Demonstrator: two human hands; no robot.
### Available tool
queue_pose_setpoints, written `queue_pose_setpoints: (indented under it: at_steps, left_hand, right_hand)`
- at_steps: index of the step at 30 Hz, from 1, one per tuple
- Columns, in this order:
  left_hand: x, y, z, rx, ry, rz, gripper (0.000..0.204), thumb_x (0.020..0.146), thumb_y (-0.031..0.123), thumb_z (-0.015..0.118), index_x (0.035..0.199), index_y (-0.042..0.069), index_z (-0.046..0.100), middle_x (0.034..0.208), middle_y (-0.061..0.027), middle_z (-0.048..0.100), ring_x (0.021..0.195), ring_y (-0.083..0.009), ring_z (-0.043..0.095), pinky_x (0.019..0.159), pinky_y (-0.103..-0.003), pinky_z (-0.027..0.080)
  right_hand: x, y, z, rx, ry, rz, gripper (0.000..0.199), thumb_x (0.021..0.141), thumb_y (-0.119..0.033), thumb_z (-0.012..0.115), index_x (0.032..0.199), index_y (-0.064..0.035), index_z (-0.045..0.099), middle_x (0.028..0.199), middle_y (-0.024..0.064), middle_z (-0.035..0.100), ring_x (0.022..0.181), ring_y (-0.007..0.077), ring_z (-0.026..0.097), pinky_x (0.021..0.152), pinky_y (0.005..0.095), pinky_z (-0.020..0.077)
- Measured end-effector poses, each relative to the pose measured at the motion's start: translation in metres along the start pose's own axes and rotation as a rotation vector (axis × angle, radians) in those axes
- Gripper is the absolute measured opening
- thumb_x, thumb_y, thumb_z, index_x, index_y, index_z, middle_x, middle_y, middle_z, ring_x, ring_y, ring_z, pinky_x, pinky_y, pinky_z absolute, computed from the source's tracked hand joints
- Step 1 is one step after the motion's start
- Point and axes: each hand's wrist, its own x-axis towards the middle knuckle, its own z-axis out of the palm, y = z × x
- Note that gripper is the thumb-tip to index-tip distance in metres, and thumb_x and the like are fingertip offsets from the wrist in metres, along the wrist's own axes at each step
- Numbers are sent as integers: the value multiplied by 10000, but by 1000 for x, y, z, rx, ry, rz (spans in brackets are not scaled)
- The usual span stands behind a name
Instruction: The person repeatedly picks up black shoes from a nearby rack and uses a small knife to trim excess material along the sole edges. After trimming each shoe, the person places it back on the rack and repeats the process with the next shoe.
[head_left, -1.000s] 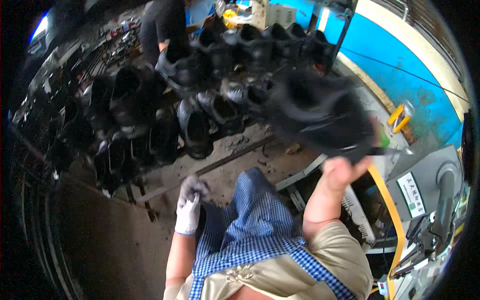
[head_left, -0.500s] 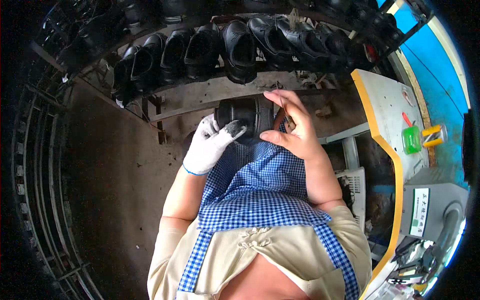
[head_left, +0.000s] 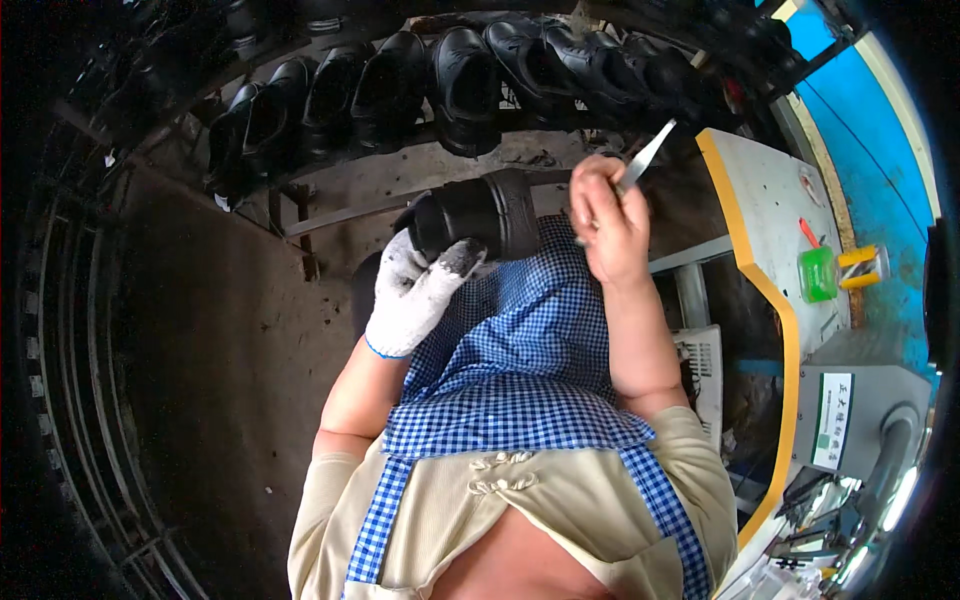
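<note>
My left hand, in a white glove with dark grey fingertips, grips a black shoe in front of my apron. The thumb presses on the shoe's near side; the other fingers are mostly hidden behind it. To the right and apart from the shoe, my bare right hand is closed around a knife. Its narrow metal blade points up and to the right. The fingers hide the handle, and they are slightly blurred.
A rack ahead carries rows of black shoes. At right stands a yellow-edged white table with a green container and a grey machine. A white plastic basket sits below it. Metal racks line the left.
My right hand has come off the shoe's right end and moved right, the knife blade swinging outward to the upper right. The left hand still holds the shoe, now tilted a little differently.
</note>
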Motion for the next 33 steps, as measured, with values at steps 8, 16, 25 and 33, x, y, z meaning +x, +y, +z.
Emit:
queue_pose_setpoints:
  at_steps: [8, 16, 25, 33]
  left_hand:
    - [8, -12, 1, 1184, -282, 752, 264, 687, 140, 720, 938, 71, 675, 982, -77, 661, 894, -261, 634, 720, -380, 526]
    - [-18, -4, -17, 1193, -532, 434, 386, 733, 228, 710, 1084, 74, 663, 1047, -77, 655, 962, -284, 623, 786, -400, 516]
    - [-10, -26, -89, -33, 376, 182, 841, 851, 453, 712, 1491, 62, 332, 1389, -182, 494, 1290, -306, 482, 1097, -423, 391]
    - [9, -37, -108, -374, 746, 102, 622, 893, 535, 626, 1286, 60, 542, 1211, -160, 627, 1039, -311, 640, 911, -453, 558]
  right_hand:
    - [-37, 39, -13, -33, -246, 391, 802, 818, -502, 746, 1357, 10, 446, 815, 0, 585, 558, 74, 558, 485, 214, 444]
    - [-56, 35, 7, -113, -50, 318, 820, 737, -210, 800, 1406, 51, 405, 1296, 136, 560, 1213, 206, 517, 1053, 335, 382]
    - [-65, 32, 16, -64, -190, 315, 884, 720, -194, 817, 1429, 54, 352, 1330, 153, 519, 1228, 219, 515, 1055, 341, 389]
    - [-55, 55, 15, -343, -386, 200, 544, 796, -226, 806, 1228, 6, 572, 1169, 80, 603, 944, 123, 556, 758, 253, 438]
